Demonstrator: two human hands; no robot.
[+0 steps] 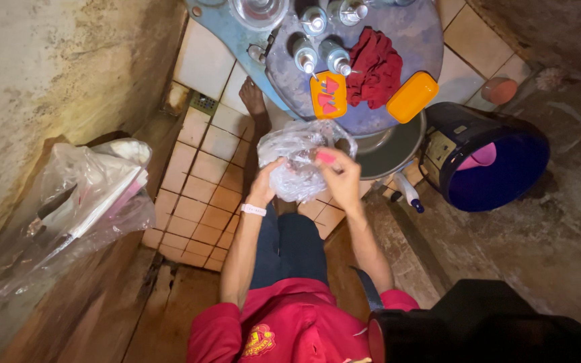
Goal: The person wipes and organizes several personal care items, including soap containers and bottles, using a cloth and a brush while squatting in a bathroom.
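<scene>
My left hand [264, 185] grips the side of a clear crumpled plastic bag [298, 151] held in front of me. At the bag's right edge, my right hand [339, 176] pinches a small pink object [325, 157] between its fingertips. Just beyond the bag is a round grey tray [411, 40] carrying several metal-capped bottles [336, 56], a dark red cloth [374, 67], an open orange box [328, 94] with pink pieces inside and its orange lid [411, 97]. My bare foot [254, 99] rests on the tiled floor under the tray.
A dark bucket [499, 158] with a pink scoop inside stands at the right. A clear plastic bag of papers [89, 195] hangs on the left wall. A metal bowl [391, 148] sits beneath the tray, a spray bottle [408, 191] lies beside it, and a floor drain [203, 102] is at the far left.
</scene>
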